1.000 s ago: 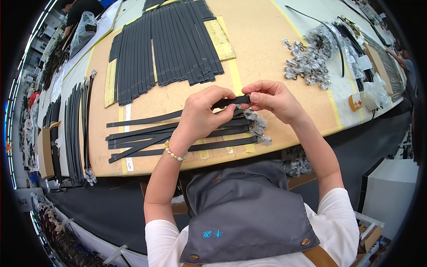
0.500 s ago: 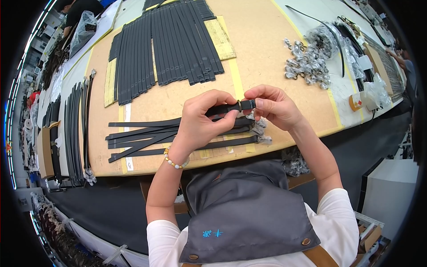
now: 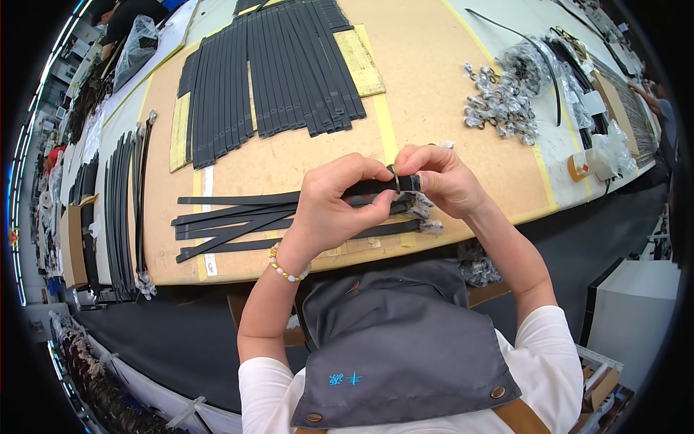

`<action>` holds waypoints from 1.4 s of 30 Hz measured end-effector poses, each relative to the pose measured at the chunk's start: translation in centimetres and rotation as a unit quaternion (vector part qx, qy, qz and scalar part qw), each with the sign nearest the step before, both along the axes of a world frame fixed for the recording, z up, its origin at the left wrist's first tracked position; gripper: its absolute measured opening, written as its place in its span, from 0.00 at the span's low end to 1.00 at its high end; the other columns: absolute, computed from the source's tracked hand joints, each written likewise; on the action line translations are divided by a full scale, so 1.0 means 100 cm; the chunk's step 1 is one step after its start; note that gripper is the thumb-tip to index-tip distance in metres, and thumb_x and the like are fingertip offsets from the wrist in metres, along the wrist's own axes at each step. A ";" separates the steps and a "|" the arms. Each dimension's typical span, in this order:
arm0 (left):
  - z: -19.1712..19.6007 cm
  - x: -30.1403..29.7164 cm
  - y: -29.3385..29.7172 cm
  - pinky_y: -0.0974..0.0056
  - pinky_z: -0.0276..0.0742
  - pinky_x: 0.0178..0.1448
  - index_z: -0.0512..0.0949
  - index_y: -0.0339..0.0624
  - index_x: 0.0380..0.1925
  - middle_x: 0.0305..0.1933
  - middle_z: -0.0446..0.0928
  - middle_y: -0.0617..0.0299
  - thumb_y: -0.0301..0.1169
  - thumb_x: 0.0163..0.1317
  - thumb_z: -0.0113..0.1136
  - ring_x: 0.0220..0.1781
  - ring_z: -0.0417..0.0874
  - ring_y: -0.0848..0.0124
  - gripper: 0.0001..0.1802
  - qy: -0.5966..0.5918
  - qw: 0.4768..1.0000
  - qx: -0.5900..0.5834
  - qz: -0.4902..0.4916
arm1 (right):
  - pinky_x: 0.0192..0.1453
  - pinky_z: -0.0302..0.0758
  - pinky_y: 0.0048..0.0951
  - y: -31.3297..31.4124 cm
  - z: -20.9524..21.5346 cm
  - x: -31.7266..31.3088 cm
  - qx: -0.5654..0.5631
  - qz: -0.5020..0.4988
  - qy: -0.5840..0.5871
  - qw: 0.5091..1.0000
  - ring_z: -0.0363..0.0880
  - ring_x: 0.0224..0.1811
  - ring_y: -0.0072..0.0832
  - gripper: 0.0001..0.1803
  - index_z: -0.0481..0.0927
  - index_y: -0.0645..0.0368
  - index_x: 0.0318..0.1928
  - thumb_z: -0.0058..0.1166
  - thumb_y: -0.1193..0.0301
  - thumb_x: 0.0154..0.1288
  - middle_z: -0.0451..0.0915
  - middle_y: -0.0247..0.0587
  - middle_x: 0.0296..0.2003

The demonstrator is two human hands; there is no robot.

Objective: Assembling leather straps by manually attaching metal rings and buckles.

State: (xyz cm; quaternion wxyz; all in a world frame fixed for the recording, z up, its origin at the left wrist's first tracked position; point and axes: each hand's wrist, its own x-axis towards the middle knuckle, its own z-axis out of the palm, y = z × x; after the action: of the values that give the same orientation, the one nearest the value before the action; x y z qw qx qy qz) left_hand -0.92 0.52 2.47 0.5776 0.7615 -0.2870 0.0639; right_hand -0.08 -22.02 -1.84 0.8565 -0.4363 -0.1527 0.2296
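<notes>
Between my hands is a black strap (image 3: 374, 190), a belt-like band, with a brass-coloured metal loop (image 3: 396, 178) around it. My left hand (image 3: 334, 194) is closed, thumb and fingers pinching the strap on the left side of the loop. My right hand (image 3: 450, 179) grips the strap's end on the right side, its fingertips against the loop. Directly below lie several finished-looking black straps (image 3: 238, 219), their right ends carrying plastic-wrapped hardware (image 3: 421, 207). My palms hide part of the held strap.
Rows of flat black straps (image 3: 289, 76) cover the far middle of the tan table (image 3: 426, 79). Plastic-wrapped metal buckles (image 3: 499, 105) are heaped at the right, near a roll of tape (image 3: 578, 166). More straps (image 3: 119, 217) hang over the left edge.
My left hand has shifted slightly right and down. My right fingers have come in closer to the metal loop, and the strap between my hands has turned a little.
</notes>
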 end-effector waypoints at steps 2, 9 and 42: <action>-0.001 -0.001 0.002 0.72 0.80 0.35 0.84 0.37 0.36 0.32 0.83 0.64 0.19 0.51 0.71 0.32 0.84 0.77 0.11 -0.011 1.000 0.012 -0.010 | 0.56 0.80 0.25 0.008 0.008 -0.001 -0.037 -0.038 -0.064 0.997 0.83 0.44 0.21 0.13 0.83 0.60 0.51 0.66 0.72 0.69 0.85 0.32 0.43; -0.001 -0.005 0.002 0.65 0.81 0.35 0.85 0.40 0.38 0.31 0.82 0.60 0.21 0.50 0.72 0.30 0.86 0.67 0.14 -0.053 0.997 0.045 -0.020 | 0.49 0.78 0.21 0.004 0.031 -0.008 -0.158 0.060 0.008 0.986 0.81 0.42 0.15 0.11 0.82 0.62 0.47 0.65 0.71 0.69 0.83 0.30 0.40; -0.003 -0.003 0.005 0.72 0.79 0.32 0.78 0.34 0.34 0.29 0.81 0.62 0.21 0.51 0.69 0.31 0.81 0.79 0.11 0.029 0.994 0.098 -0.035 | 0.36 0.73 0.17 0.006 0.030 -0.011 -0.228 0.050 0.025 0.972 0.76 0.32 0.12 0.14 0.82 0.60 0.39 0.67 0.62 0.70 0.81 0.28 0.31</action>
State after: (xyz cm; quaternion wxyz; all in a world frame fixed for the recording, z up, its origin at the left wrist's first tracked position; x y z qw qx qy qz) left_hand -1.21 0.98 2.14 0.5101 0.8056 -0.3013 -0.0074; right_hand -1.19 -21.39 1.15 0.7254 -0.6062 -0.0965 0.3114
